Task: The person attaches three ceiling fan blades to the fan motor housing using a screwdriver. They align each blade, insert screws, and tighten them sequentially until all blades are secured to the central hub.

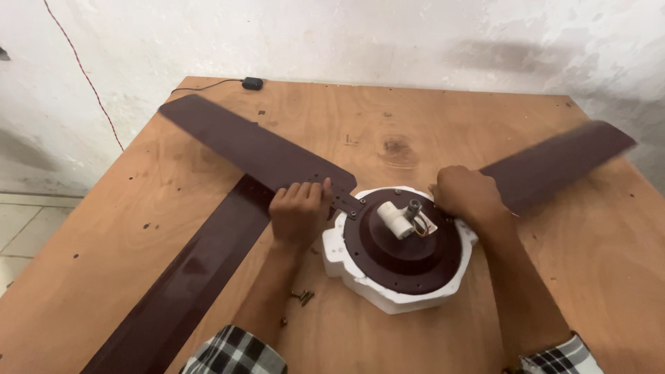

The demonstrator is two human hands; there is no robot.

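While the fan motor (405, 242) sits in its white foam cradle (388, 294) between the two hands, the left hand (298, 211) lies palm-down, fingers flat, pressing the mounting end of one dark brown blade (249, 145) that runs away beyond it. Just under its wrist lies a second, loose blade (187, 277). The right hand (464, 194) curls over the root of a third blade (554, 163) — its grip hidden. Loose screws (303, 297) lie on the wooden table (104, 235) near the left forearm.

packaging | white foam cradle (360, 273) | under fan motor (402, 242)
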